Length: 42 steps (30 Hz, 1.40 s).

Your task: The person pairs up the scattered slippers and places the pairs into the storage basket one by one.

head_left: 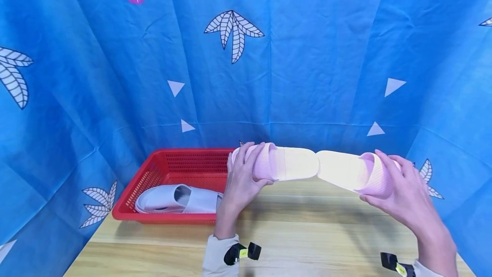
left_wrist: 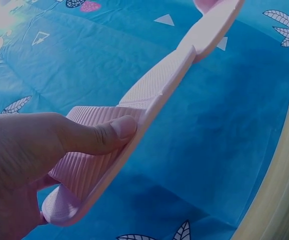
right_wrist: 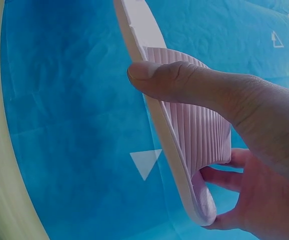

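Observation:
Two pink slippers with ribbed straps are held up above the table, their heel ends meeting in the middle. My left hand (head_left: 242, 178) grips the left pink slipper (head_left: 294, 163) round its strap and toe end; the left wrist view shows the thumb (left_wrist: 99, 135) lying over the ribbed strap. The right pink slipper (head_left: 342, 170) is gripped the same way by my right hand (head_left: 407, 195). Its thumb (right_wrist: 169, 80) crosses the strap near the sole's edge in the right wrist view, with the other fingers behind the toe end.
A red plastic basket (head_left: 124, 208) stands on the left of the wooden table (head_left: 307, 243), partly behind my left hand. Inside it lies a pale grey slipper (head_left: 200, 200). Blue patterned cloth (head_left: 319, 54) hangs behind the table and along both sides.

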Each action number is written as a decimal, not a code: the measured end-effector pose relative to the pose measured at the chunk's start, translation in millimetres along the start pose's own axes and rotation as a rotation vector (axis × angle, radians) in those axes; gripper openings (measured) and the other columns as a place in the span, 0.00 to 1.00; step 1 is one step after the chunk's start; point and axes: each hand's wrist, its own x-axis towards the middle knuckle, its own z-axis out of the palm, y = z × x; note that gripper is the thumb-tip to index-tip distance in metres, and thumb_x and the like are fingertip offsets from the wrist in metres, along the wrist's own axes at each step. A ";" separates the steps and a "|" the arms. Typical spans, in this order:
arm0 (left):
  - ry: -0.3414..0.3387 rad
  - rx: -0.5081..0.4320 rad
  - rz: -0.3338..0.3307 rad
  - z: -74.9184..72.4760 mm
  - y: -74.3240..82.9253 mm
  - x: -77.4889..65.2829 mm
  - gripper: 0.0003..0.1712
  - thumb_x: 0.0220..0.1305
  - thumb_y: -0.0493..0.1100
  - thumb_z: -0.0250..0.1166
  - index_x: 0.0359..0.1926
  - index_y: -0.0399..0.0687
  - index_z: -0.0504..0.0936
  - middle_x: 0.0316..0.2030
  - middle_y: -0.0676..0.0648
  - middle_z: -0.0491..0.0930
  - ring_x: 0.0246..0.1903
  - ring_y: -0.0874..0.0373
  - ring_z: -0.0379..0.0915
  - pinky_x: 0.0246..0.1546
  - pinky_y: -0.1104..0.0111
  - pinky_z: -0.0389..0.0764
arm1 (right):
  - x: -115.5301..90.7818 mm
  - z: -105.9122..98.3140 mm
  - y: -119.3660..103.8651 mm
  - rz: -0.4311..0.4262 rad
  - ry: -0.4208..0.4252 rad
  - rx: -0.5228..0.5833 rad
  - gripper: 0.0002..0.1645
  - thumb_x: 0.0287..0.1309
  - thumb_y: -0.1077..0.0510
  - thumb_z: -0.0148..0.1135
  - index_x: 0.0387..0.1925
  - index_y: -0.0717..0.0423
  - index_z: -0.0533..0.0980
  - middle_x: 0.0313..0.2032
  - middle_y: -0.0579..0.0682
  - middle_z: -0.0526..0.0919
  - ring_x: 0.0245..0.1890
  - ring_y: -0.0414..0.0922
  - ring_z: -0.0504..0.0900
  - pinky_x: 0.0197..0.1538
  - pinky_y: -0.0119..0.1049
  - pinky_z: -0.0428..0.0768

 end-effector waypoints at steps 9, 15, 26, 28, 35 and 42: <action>-0.026 0.003 0.007 2.2 5.5 -0.4 0.60 0.41 0.50 0.87 0.76 0.62 0.66 0.70 0.45 0.66 0.71 0.48 0.57 0.70 0.40 0.54 | 1.3 0.9 -7.2 -0.001 -0.036 -0.028 0.77 0.20 0.55 0.92 0.78 0.48 0.61 0.62 0.69 0.66 0.58 0.69 0.63 0.46 0.71 0.62; -0.034 0.003 0.007 3.6 9.1 -0.6 0.60 0.40 0.50 0.88 0.76 0.63 0.67 0.70 0.46 0.66 0.70 0.49 0.58 0.69 0.41 0.58 | 2.9 2.7 -12.0 0.001 -0.052 -0.039 0.77 0.19 0.55 0.93 0.77 0.48 0.62 0.62 0.69 0.66 0.57 0.70 0.63 0.46 0.70 0.63; -0.066 0.015 0.022 9.6 15.9 -0.7 0.60 0.41 0.51 0.87 0.76 0.65 0.65 0.70 0.45 0.66 0.71 0.49 0.58 0.69 0.39 0.56 | 3.7 6.1 -18.0 -0.028 -0.056 -0.049 0.77 0.19 0.55 0.92 0.77 0.48 0.62 0.62 0.68 0.67 0.57 0.69 0.63 0.47 0.71 0.65; -0.065 0.020 0.023 10.4 17.0 -1.2 0.61 0.41 0.51 0.87 0.76 0.65 0.65 0.70 0.45 0.66 0.71 0.49 0.58 0.69 0.38 0.57 | 3.6 6.8 -18.6 -0.025 -0.060 -0.052 0.77 0.19 0.54 0.93 0.77 0.47 0.62 0.63 0.68 0.67 0.57 0.69 0.64 0.46 0.71 0.65; -0.068 0.022 0.032 13.0 21.7 -2.3 0.60 0.41 0.51 0.87 0.76 0.65 0.66 0.70 0.46 0.66 0.70 0.48 0.59 0.69 0.38 0.58 | 4.1 8.3 -22.7 -0.046 -0.052 -0.045 0.77 0.19 0.54 0.94 0.77 0.46 0.62 0.62 0.67 0.67 0.55 0.68 0.66 0.45 0.68 0.65; -0.074 0.024 0.040 16.4 25.5 -2.4 0.60 0.41 0.52 0.87 0.76 0.65 0.66 0.70 0.45 0.66 0.70 0.48 0.59 0.68 0.39 0.59 | 4.1 8.8 -27.4 -0.042 -0.068 -0.040 0.77 0.19 0.54 0.94 0.77 0.45 0.63 0.63 0.68 0.68 0.58 0.69 0.64 0.48 0.73 0.63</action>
